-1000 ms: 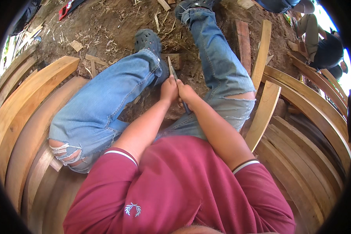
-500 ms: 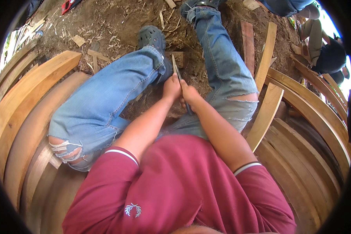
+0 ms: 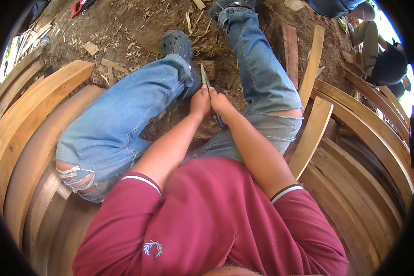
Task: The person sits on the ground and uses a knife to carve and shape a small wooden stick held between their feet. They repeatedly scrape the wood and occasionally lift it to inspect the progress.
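Head view shows both hands meeting at centre frame, between the knees: the left hand [image 3: 200, 102] and right hand [image 3: 221, 103] have their fingers pressed together around a thin wooden stick [image 3: 204, 77] that points up toward the grey clog [image 3: 177, 45]. A dark tool [image 3: 220, 121] pokes out below the right hand; if it is a blade, a slip could nick the jeans or the fingers. No packages, labels or signs show; only a red object [image 3: 80, 6] lies at upper left.
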Demonstrator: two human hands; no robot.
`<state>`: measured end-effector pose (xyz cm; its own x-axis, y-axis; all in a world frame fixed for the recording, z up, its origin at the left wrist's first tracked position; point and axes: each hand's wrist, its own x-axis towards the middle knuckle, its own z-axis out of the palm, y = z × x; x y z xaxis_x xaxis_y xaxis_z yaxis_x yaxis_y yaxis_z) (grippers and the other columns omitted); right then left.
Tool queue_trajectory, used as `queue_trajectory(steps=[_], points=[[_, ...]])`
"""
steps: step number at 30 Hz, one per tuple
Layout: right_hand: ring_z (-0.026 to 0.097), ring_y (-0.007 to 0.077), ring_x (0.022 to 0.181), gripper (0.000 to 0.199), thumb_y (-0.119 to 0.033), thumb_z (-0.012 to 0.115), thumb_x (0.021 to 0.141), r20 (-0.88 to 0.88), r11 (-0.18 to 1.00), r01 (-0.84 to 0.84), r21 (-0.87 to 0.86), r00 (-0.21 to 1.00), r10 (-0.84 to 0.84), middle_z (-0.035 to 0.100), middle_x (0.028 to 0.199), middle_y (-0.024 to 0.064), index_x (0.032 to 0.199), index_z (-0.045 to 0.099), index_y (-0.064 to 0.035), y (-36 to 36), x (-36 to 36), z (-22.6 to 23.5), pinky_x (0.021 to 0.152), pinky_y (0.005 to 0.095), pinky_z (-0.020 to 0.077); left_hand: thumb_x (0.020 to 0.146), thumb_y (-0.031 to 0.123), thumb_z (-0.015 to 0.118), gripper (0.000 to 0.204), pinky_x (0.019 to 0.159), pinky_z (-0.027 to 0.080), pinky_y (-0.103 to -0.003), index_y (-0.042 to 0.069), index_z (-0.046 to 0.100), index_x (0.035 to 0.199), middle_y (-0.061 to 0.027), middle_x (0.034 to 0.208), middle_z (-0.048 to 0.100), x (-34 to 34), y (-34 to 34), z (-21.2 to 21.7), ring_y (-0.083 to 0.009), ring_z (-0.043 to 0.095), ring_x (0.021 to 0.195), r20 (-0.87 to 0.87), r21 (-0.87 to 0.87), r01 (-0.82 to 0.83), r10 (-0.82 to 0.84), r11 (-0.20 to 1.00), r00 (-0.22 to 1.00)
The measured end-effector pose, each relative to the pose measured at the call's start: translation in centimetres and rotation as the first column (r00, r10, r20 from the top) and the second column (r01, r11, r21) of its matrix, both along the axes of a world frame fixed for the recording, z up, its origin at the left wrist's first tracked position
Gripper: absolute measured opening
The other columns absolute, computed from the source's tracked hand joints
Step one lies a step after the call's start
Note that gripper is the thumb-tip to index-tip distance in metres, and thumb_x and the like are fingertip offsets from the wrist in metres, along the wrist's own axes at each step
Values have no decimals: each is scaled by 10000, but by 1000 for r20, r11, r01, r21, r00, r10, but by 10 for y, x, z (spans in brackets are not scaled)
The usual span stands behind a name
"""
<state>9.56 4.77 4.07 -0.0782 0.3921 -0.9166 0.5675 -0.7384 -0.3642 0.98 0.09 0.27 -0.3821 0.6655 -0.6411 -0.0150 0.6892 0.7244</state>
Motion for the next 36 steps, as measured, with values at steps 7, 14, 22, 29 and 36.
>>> queue_trajectory(steps=[7,14,22,29,36], points=[[546,232,576,632,-545,385,1021,50,990,-46,130,998,40,565,703,106,903,619,30,-4,5,-26,516,390,449,1054,386,282,580,861,458,-504,-33,670,957,-297,981,667,-2,1,-1,-471,621,984,-29,22,28,-27,999,999],[614,302,742,704,-540,375,1023,33,990,-70,-123,997,74,642,865,176,1114,621,113,-2,3,4,684,410,498,1052,389,291,573,865,458,-503,-36,669,982,-297,998,666,-5,-3,-5,-473,621,989,-54,-43,57,-59,997,997],[519,220,524,617,-531,378,1026,69,996,-84,13,994,83,562,689,115,877,609,21,7,-7,3,490,404,435,1047,406,299,581,861,460,-496,-36,670,975,-296,990,668,-4,-6,-2,-469,623,986,-29,7,43,-43,999,999],[499,215,517,628,-550,373,1023,15,998,-53,29,999,52,549,686,108,852,592,12,-4,1,-10,470,406,423,1047,417,298,590,860,461,-497,-33,668,961,-290,988,673,-3,0,-3,-468,625,982,56,-26,-10,12,1000,998],[491,215,510,636,-566,364,1021,12,999,-10,-38,1000,10,537,710,98,958,596,22,-12,2,-1,449,396,407,1046,423,294,592,848,464,-502,-21,675,952,-277,966,679,-5,2,-4,-465,631,960,-10,-61,-3,2,998,1000]])
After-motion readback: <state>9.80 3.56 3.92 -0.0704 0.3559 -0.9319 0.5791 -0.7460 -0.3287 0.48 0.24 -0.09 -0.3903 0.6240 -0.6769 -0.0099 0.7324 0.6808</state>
